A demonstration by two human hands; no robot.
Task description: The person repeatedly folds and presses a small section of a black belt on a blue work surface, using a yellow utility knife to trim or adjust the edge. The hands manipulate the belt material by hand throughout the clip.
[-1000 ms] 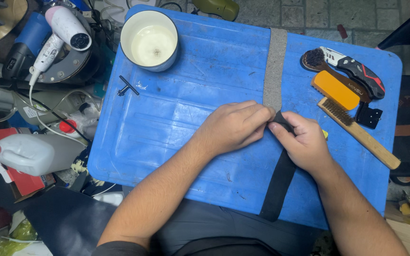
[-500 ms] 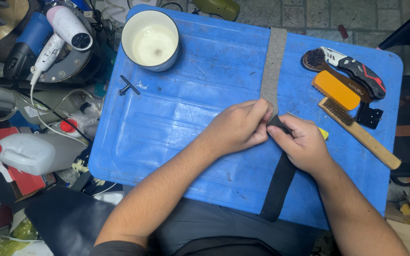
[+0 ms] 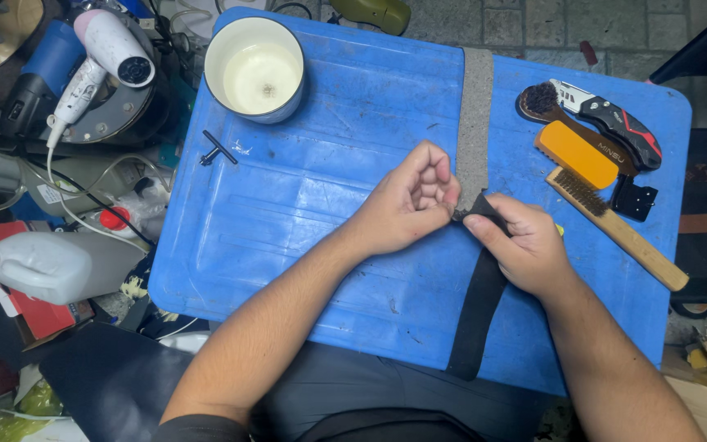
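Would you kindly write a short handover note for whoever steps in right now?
Left hand: pinching the strap at the fold where grey meets black.
Right hand: gripping the same fold from the other side.
The strap lies across the blue board; its grey part runs to the far edge, its black part hangs over the near edge.
Brushes and knife lie untouched at right.

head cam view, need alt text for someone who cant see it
Seen from above, the left hand and right hand pinch a strap, black below and grey above, on a blue plastic board. A white cup stands at the far left corner; a wire brush, orange block and utility knife lie to the right.
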